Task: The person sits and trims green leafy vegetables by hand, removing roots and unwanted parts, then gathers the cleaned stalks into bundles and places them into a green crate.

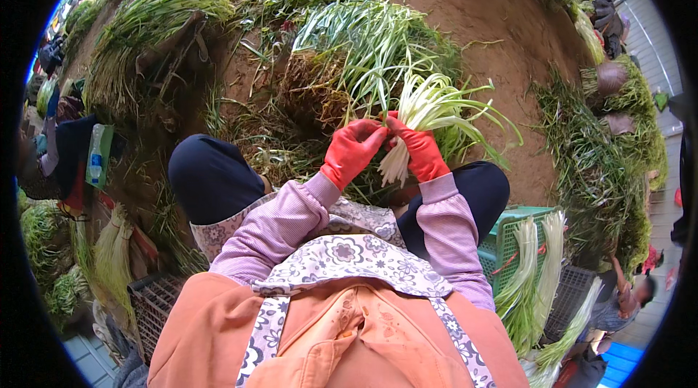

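My right hand point(419, 149), in a red rubber glove, grips a bunch of pale leafy stalks point(431, 99) that look like garlic chives. The white stem ends hang below the glove, and the yellow-green leaves droop to the right. My left hand point(353, 151), gloved the same way, has its thumb and fingertips against the right hand's fingertips. Whether a thin stalk is pinched between them is too small to tell. Just beyond both hands lies a heap of long green leafy stalks point(365, 34), with brown, soil-covered roots point(313, 83) on its near left side.
Another large pile of greens point(158, 34) lies at the far left. Trimmed leaves point(589, 164) form a heap on the right. Tied white-stemmed bundles point(526, 273) hang over a green plastic crate point(499, 241). A brown crate point(155, 301) stands at left. Other people sit at both sides.
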Tool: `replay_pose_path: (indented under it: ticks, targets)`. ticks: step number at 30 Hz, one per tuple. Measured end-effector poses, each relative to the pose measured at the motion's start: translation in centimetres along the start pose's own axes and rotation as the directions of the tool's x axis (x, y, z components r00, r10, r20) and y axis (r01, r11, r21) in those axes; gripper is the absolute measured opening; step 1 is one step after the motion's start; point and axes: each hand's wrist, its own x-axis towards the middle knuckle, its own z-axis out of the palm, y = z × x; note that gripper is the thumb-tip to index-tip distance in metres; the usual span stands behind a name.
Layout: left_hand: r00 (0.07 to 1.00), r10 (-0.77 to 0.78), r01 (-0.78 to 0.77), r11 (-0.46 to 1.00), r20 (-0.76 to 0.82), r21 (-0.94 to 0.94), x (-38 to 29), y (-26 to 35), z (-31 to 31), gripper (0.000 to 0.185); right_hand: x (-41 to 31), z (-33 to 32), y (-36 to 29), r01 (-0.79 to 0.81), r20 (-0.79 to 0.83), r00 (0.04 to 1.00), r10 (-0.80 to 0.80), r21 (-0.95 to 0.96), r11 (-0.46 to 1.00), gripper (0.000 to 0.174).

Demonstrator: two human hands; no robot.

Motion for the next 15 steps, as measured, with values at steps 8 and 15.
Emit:
replay_pose_path:
  ticks: [8, 15]
  targets:
    - [0.957, -0.24, 0.236, 0.971, -0.162, -0.048, 0.6, 0.1, -0.5, 0.024, -1.4, -0.3, 1.3, 0.111, -0.142, 0.985, -0.095, 0.105, 0.988, 0.015]
    - [0.916, -0.256, 0.304, 0.946, 0.308, -0.117, 1.6, 1.1, 0.4, 0.034, -4.1, -0.8, 2.4, 0.195, -0.031, 0.98, -0.198, -0.094, 0.976, 0.016]
